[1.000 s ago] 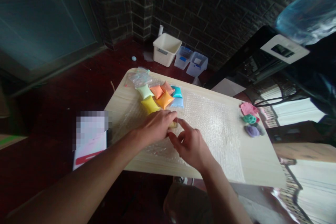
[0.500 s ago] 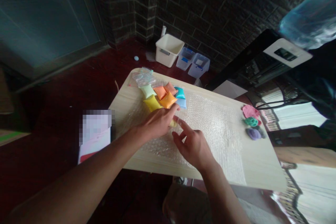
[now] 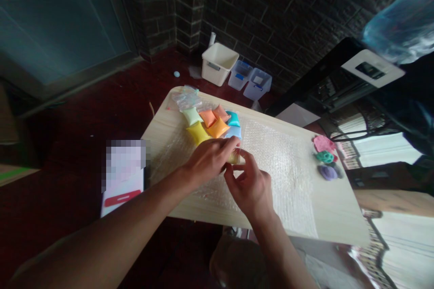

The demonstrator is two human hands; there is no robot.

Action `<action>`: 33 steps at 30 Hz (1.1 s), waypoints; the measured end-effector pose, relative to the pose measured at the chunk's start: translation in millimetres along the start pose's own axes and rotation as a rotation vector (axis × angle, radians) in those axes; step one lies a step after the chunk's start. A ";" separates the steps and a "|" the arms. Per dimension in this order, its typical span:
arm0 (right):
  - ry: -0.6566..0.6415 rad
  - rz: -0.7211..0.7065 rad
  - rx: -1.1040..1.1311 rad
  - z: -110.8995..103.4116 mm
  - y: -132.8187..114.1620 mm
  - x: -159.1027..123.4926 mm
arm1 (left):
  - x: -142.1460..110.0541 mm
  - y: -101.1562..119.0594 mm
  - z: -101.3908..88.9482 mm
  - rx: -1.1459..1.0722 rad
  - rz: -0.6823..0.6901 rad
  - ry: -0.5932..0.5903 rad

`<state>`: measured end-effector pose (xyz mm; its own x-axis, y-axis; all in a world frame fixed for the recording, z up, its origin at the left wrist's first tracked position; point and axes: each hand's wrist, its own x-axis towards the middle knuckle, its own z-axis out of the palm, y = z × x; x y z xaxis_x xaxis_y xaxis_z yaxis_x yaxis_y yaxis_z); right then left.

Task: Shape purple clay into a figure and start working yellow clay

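Observation:
My left hand (image 3: pixel 212 158) is closed around a small pale-yellow, partly see-through thing (image 3: pixel 233 157). Most of it is covered by my fingers, and its kind cannot be made out. From the right, my right hand (image 3: pixel 251 183) pinches at its edge with bent fingers. Both hands are above a sheet of bubble wrap (image 3: pixel 281 167) on the table. Just beyond them lie several soft pillow-shaped packets: a yellow packet (image 3: pixel 197 132), an orange packet (image 3: pixel 218 127), a pale green packet (image 3: pixel 192 116), a teal packet (image 3: pixel 233 118) and a light blue packet (image 3: pixel 233 132), among others.
Clear plastic bags (image 3: pixel 186 98) lie at the far left corner of the wooden table (image 3: pixel 339 216). Pink, green and purple lumps (image 3: pixel 324 157) rest near its right end. On the floor behind stand a white basket (image 3: pixel 219 65) and clear bins (image 3: pixel 257 85). A white box (image 3: pixel 124 176) is at the left.
My hands have shifted slightly right with the pale-yellow thing. The right hand's fingers have curled in and come closer to the left hand.

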<state>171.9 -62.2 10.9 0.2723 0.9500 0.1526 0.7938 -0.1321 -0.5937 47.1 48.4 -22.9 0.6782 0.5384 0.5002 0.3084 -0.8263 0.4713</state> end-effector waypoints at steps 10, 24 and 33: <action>-0.182 0.329 0.884 -6.0 7.5 7.4 | -2.9 -1.9 7.6 0.096 0.073 0.130; -0.239 0.453 0.893 -8.9 13.6 8.8 | -3.6 2.9 10.6 0.130 0.083 0.078; -0.089 0.282 0.887 -0.1 12.5 6.9 | 0.1 4.9 10.2 -0.002 0.041 0.033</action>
<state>183.7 -57.4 4.6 0.3201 0.9387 -0.1282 -0.0110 -0.1317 -0.9912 55.5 42.7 -27.9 0.6682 0.5089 0.5427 0.2793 -0.8477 0.4510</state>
